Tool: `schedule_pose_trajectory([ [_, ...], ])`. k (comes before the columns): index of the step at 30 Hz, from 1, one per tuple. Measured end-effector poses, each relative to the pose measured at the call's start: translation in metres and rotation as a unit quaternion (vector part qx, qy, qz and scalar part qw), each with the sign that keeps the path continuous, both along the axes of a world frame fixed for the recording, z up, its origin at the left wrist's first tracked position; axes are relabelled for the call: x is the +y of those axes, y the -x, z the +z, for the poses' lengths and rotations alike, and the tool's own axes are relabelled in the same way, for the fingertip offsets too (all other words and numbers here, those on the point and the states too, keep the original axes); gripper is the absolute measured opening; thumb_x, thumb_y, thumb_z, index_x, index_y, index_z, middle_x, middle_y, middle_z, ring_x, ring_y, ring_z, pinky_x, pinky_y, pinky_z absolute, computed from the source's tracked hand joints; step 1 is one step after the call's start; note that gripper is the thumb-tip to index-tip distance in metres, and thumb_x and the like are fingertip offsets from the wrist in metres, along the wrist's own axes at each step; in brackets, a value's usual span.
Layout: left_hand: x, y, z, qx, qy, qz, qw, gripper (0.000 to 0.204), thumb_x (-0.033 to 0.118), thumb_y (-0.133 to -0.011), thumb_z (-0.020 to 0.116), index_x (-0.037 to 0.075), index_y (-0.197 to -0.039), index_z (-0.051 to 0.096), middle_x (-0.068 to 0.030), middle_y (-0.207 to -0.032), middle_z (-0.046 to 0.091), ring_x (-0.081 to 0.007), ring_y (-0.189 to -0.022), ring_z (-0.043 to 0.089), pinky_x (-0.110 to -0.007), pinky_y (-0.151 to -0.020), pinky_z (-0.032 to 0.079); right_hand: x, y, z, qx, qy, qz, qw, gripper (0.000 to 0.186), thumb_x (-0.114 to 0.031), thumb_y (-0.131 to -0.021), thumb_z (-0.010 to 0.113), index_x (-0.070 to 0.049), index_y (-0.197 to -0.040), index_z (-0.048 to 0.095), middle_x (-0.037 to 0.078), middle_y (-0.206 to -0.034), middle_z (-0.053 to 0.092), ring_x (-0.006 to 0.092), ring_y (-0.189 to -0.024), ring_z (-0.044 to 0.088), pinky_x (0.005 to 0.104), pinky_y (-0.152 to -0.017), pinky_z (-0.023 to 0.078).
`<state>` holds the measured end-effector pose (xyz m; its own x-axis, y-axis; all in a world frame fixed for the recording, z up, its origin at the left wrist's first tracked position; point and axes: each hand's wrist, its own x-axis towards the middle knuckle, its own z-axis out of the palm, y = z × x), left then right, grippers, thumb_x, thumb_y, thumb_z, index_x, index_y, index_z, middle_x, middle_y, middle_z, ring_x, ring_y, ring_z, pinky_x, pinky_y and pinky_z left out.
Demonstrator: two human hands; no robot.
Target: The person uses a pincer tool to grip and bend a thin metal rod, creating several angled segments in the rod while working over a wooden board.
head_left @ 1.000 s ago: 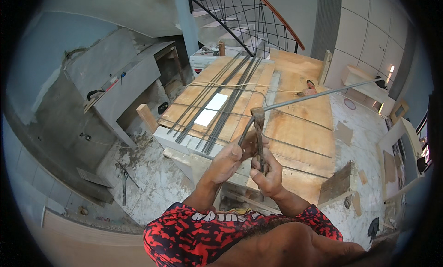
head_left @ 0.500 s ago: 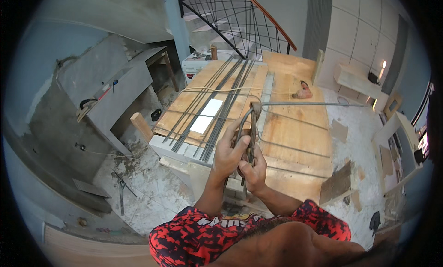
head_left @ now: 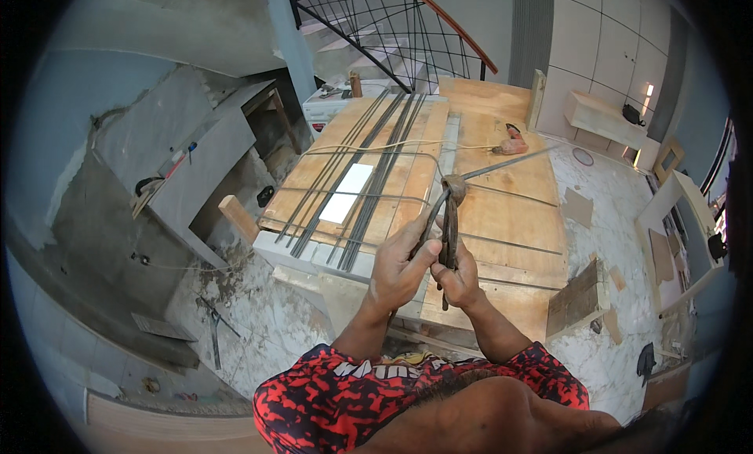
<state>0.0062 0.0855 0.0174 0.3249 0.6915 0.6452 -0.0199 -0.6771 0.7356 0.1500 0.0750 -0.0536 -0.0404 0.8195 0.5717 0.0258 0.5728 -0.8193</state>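
Both hands on the pincers (head_left: 447, 227): left hand (head_left: 400, 270) and right hand (head_left: 459, 277) each wrap a handle, grip pressed tight for leverage, the tool's head biting the steel rod (head_left: 502, 165) above the plywood surface (head_left: 502, 211), beside the rebar bundle (head_left: 376, 172).

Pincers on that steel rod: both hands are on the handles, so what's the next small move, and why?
Probably squeeze the handles together. Both the left hand and the right hand grip the pincers, whose head sits on the steel rod above the plywood platform. The handles look slightly spread, so the bite seems unfinished.
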Motion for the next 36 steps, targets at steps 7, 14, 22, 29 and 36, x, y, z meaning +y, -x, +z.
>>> schedule_pose_trajectory([
  [7,-0.014,0.006,-0.006,-0.074,0.15,-0.091,0.982,0.047,0.018,-0.096,0.051,-0.003,-0.137,0.04,0.0021,-0.071,0.053,-0.0037,-0.056,0.042,-0.019,-0.051,0.035,0.01,-0.027,0.008,-0.12,-0.049,0.035,0.991,0.053,-0.007,-0.075,0.049,0.002,-0.126,0.043,0.005,-0.078,0.052,0.015,-0.068,0.05,0.0297,-0.064,0.043],
  [14,-0.018,0.015,-0.004,-0.139,0.188,-0.144,0.962,0.049,0.021,-0.097,0.051,-0.002,-0.138,0.039,0.0043,-0.071,0.052,0.0,-0.055,0.039,-0.016,-0.048,0.031,0.023,-0.029,0.013,-0.106,-0.009,0.16,0.981,0.065,-0.006,-0.073,0.048,0.003,-0.135,0.037,0.005,-0.081,0.051,0.0157,-0.069,0.049,0.0303,-0.065,0.043],
  [22,-0.021,0.014,0.004,0.008,-0.036,0.085,0.996,0.048,0.024,-0.097,0.048,-0.005,-0.134,0.043,0.0011,-0.062,0.05,-0.0052,-0.052,0.044,-0.021,-0.047,0.034,0.017,-0.009,0.011,-0.058,-0.057,0.144,0.986,0.056,-0.004,-0.079,0.046,0.001,-0.135,0.037,0.002,-0.074,0.043,0.0106,-0.063,0.043,0.0272,-0.057,0.038],
  [29,-0.016,0.018,0.002,0.016,-0.08,0.079,0.994,0.05,0.027,-0.097,0.048,-0.007,-0.133,0.044,-0.0027,-0.061,0.051,-0.0084,-0.051,0.046,-0.023,-0.047,0.035,0.0,0.004,0.01,-0.047,-0.067,0.054,0.995,0.042,-0.005,-0.082,0.048,-0.001,-0.124,0.044,0.0,-0.07,0.044,0.0089,-0.059,0.042,0.0246,-0.055,0.037],
  [36,-0.02,0.026,0.001,-0.025,0.04,-0.051,0.998,0.049,0.028,-0.097,0.048,-0.006,-0.133,0.045,0.0011,-0.056,0.048,-0.0054,-0.048,0.043,-0.022,-0.045,0.034,-0.009,0.014,0.009,-0.028,-0.027,0.072,0.997,0.033,-0.004,-0.084,0.048,-0.003,-0.117,0.045,0.002,-0.07,0.046,0.0101,-0.06,0.045,0.0272,-0.056,0.041],
])
